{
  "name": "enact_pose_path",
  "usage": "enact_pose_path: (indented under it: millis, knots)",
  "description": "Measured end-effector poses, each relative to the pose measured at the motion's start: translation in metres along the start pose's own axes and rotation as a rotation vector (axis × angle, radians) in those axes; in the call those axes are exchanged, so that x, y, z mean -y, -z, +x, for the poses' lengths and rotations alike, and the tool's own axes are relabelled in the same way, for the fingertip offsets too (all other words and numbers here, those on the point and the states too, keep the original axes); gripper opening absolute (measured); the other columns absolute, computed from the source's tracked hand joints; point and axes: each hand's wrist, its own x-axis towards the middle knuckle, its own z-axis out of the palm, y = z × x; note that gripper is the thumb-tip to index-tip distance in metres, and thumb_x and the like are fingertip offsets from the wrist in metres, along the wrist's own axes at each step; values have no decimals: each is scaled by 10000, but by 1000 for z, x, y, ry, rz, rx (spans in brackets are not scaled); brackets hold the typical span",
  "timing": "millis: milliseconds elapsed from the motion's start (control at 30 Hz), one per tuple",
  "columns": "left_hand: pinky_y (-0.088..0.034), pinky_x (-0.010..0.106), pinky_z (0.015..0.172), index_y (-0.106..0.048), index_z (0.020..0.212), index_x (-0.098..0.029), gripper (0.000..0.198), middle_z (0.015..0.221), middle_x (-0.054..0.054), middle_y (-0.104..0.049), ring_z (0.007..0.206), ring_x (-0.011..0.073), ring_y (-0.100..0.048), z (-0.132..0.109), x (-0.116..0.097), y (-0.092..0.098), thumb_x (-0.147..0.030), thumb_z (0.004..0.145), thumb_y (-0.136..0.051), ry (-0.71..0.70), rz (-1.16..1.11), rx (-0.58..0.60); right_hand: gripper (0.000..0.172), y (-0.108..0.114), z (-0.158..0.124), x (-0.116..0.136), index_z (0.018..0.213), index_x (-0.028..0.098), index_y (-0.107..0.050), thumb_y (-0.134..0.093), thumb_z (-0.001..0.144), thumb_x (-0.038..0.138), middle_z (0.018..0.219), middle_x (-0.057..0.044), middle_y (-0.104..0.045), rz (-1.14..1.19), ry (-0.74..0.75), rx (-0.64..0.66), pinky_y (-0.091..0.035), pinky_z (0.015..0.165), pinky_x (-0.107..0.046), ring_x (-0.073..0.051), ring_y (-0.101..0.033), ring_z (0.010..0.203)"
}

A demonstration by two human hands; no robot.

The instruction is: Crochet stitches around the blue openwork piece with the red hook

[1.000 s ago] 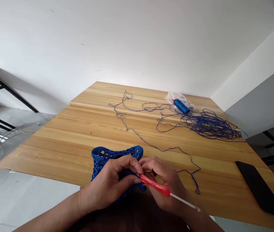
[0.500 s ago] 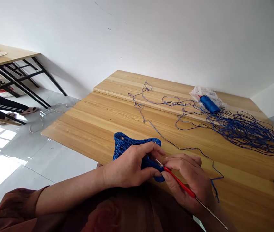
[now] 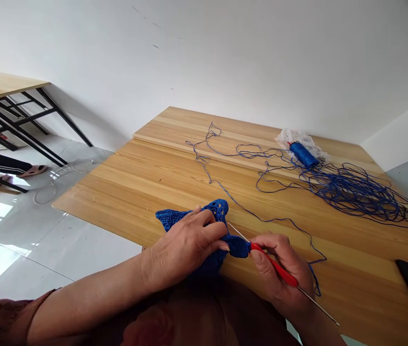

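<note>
Two hands (image 3: 184, 252) (image 3: 276, 288) — one crochet hook (image 3: 279, 271)

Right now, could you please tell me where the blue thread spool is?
Head view: the blue thread spool lies on crumpled clear plastic at the wooden table's far right, beside a tangle of loose thread.

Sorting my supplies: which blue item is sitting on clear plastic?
The blue thread spool, on crumpled clear plastic at the far edge of the table. The tangled loose thread lies on the wood, and the crochet piece is held in the left hand.
</note>
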Motion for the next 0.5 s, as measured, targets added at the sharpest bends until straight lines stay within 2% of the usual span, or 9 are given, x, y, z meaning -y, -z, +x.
enact_pose_path:
  millis: [67, 133, 167, 233, 300, 400, 433, 500]
  knots:
    - [-479, 298, 817, -652, 1009, -206, 388, 957, 51, -611, 847, 171, -596, 1, -1, -5, -486, 1039, -384, 4, -205, -33, 62, -3, -3, 2, 1007, 258, -629, -592, 960, 275, 859, 1, -689, 30, -51, -29, -494, 679, -263, -151, -639, 761]
    - [-464, 269, 759, -630, 1019, -204, 337, 915, 30, -627, 832, 166, -592, 2, 0, -10, -520, 986, -516, 91, -413, -42, 68, -5, -5, 4, 998, 253, -632, -588, 962, 290, 833, -3, -684, 60, -88, -47, -504, 655, -257, -155, -644, 743]
    - [-465, 272, 761, -617, 1040, -202, 365, 908, 22, -642, 843, 174, -598, 4, 1, -13, -545, 914, -630, 164, -498, -39, 74, -6, -6, 5, 993, 249, -632, -585, 963, 298, 823, -3, -681, 78, -104, -52, -506, 643, -255, -155, -645, 730]
    - [-474, 288, 797, -608, 1107, -202, 582, 973, 24, -673, 924, 211, -618, 7, 2, -17, -553, 705, -839, 300, -624, -14, 86, -8, -8, 6, 988, 242, -634, -585, 961, 307, 819, -4, -678, 109, -131, -61, -508, 625, -249, -150, -640, 707]
    - [-481, 302, 836, -615, 1182, -210, 724, 1064, 34, -686, 1006, 243, -629, 9, 3, -16, -505, 594, -916, 364, -728, 29, 90, -8, -10, 5, 984, 237, -637, -589, 958, 309, 821, -3, -670, 130, -159, -79, -505, 613, -242, -141, -627, 684]
    - [-492, 312, 847, -632, 1255, -222, 656, 1128, 42, -699, 1025, 248, -652, 7, 2, -9, -457, 687, -864, 336, -785, 170, 95, -9, -14, 1, 979, 232, -645, -599, 956, 312, 827, -9, -661, 136, -195, -127, -512, 632, -243, -141, -620, 692]
    - [-494, 318, 845, -644, 1248, -224, 594, 1119, 44, -710, 1011, 247, -661, 6, 1, -6, -465, 737, -826, 303, -736, 224, 95, -10, -14, 0, 982, 233, -647, -605, 954, 313, 838, -12, -663, 133, -203, -146, -516, 647, -244, -142, -623, 704]
    - [-482, 335, 861, -650, 1228, -229, 532, 1096, 47, -716, 990, 250, -662, 1, 0, -2, -512, 794, -769, 232, -522, 203, 94, -10, -16, -2, 987, 235, -650, -619, 949, 315, 855, -15, -666, 121, -211, -178, -519, 669, -243, -143, -629, 725]
